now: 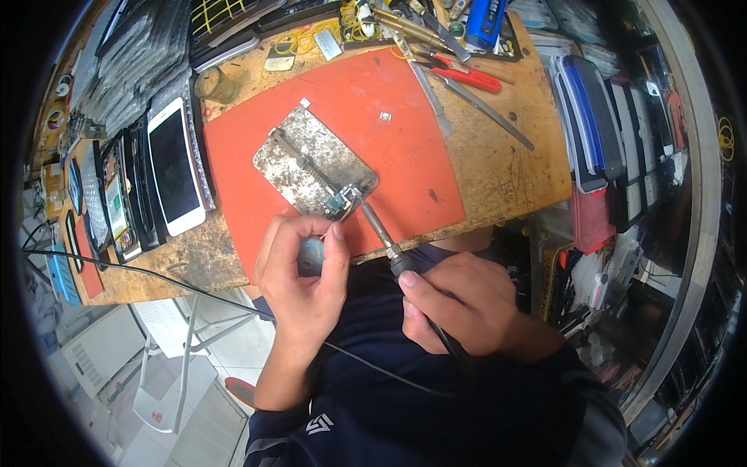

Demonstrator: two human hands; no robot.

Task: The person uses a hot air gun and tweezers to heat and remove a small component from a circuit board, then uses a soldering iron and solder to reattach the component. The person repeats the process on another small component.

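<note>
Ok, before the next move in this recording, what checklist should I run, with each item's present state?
1. Black-handled soldering iron with metal barrel held in the right hand: ok.
2. Iron tip touching the small green circuit board: cannot tell; it is close.
3. Iron hot: cannot tell.
4. Rounded grey-blue spool-like object held in the left hand: ok.
5. Scuffed rectangular metal holder plate lying on the flat red-orange mat: ok.
6. White-framed, dark-screened phone away from the iron: ok, off to the left.
</note>
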